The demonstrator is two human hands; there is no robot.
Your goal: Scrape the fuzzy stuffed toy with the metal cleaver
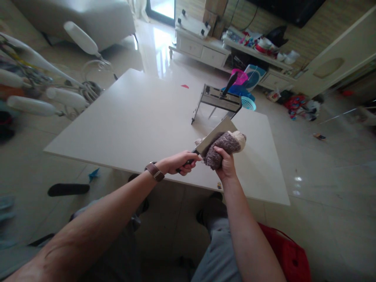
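My left hand is closed around the black handle of a cleaver. The broad metal blade points up and to the right, above the near part of the white table. In my right hand is a bunched fuzzy brown-and-cream cloth, pressed against the blade's face. The cloth hides part of the blade. Just beyond the blade stands a knife rack with a black handle sticking up out of it.
A small red piece lies near the table's far edge. White lamp arms crowd the left side. Beyond the table are a low cabinet, a pink basket and a light-blue basket. A red bag sits at lower right.
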